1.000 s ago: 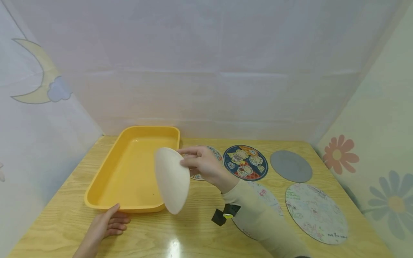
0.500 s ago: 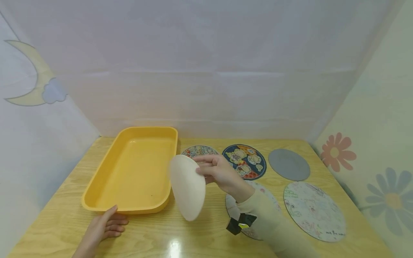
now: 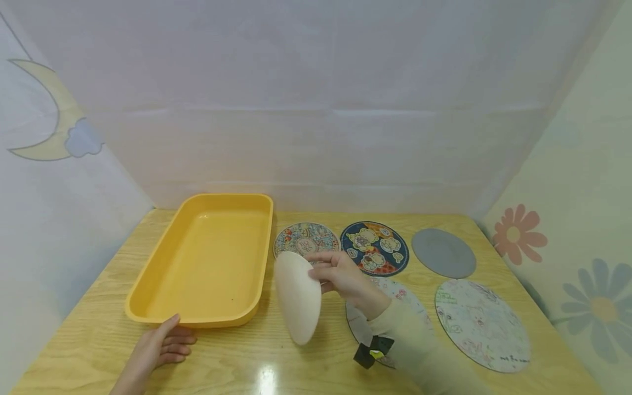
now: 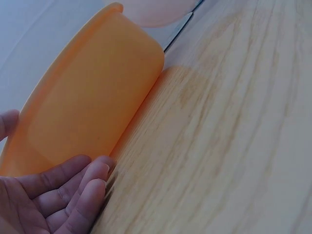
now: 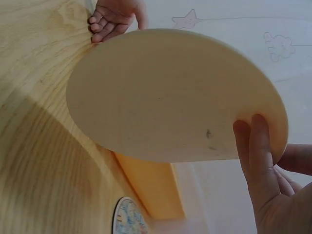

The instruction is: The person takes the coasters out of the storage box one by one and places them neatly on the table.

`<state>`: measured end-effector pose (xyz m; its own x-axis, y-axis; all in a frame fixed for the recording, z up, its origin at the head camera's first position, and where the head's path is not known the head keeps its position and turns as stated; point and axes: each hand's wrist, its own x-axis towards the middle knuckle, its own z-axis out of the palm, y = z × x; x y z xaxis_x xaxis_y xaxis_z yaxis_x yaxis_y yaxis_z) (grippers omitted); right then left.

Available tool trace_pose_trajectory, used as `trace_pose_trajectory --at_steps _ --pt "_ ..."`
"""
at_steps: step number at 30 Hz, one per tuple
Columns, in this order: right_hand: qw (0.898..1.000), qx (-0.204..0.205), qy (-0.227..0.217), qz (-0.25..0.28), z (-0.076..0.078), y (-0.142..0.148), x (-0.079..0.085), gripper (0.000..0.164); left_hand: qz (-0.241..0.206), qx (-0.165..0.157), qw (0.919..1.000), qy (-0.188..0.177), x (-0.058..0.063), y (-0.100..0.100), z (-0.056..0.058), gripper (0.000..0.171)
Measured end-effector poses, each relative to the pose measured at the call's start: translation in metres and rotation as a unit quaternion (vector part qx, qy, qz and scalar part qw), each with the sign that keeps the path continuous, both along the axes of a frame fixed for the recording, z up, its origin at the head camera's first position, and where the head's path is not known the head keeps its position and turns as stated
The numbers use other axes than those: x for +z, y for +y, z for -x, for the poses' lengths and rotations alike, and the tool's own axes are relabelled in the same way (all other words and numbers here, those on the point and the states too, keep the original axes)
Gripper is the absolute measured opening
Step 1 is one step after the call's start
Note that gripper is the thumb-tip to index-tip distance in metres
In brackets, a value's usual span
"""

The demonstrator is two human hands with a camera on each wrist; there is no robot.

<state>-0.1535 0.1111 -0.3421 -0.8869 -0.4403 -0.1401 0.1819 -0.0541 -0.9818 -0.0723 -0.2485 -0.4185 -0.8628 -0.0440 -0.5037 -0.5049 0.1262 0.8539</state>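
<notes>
My right hand pinches a thin, pale round mat by its edge. The mat hangs tilted above the table, right of a yellow tray. In the right wrist view, the mat's plain face has small dark marks near the fingertips, and the thumb lies behind it. At the tray's near left corner is my left hand. Its thumb touches the rim, while the loosely bent fingers rest low against the outer wall in the left wrist view.
Several round mats lie on the wooden table at the right: a colourful one, a dark blue one, a grey one and two with pale drawings. Fabric walls enclose the table.
My right hand has moved the pale mat rightward and a little lower, away from the tray's edge, uncovering the colourful mat behind. My left hand has stayed at the tray's corner.
</notes>
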Motion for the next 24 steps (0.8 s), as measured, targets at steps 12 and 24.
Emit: trace_pose_trajectory --at_steps 12,24 --pt "0.992 -0.07 -0.009 -0.108 0.011 0.014 -0.042 0.036 0.0 -0.002 1.0 0.001 0.0 0.001 0.0 0.069" --pt "0.97 -0.037 0.047 -0.235 0.016 0.024 -0.07 0.034 0.008 0.009 0.9999 0.004 -0.001 0.001 -0.001 0.069"
